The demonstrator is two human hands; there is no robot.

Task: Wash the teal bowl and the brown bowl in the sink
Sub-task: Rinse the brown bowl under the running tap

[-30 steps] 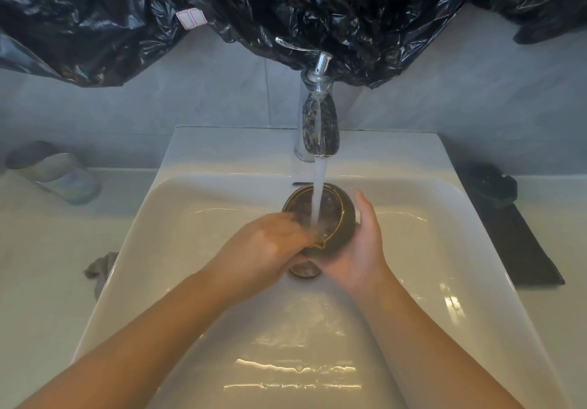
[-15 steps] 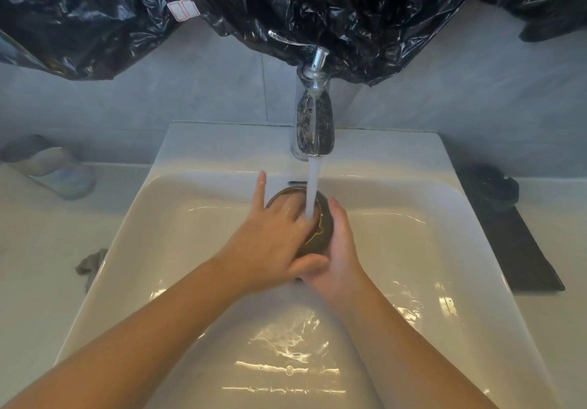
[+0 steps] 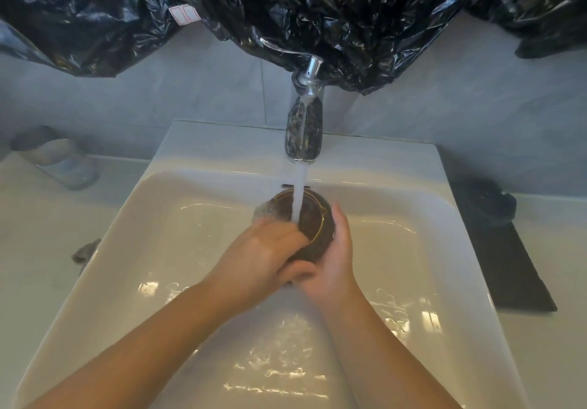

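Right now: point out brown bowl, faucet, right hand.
brown bowl [image 3: 315, 218]: head view, inner wall.
faucet [image 3: 304, 132]: head view, spout.
right hand [image 3: 338, 262]: head view, middle of hand.

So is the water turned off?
No, a white stream of water pours from the faucet straight into the brown bowl.

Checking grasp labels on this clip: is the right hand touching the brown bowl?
Touching. The head view shows the right hand cupped round the outer right side of the brown bowl, with its fingers flat against the wall and no gap.
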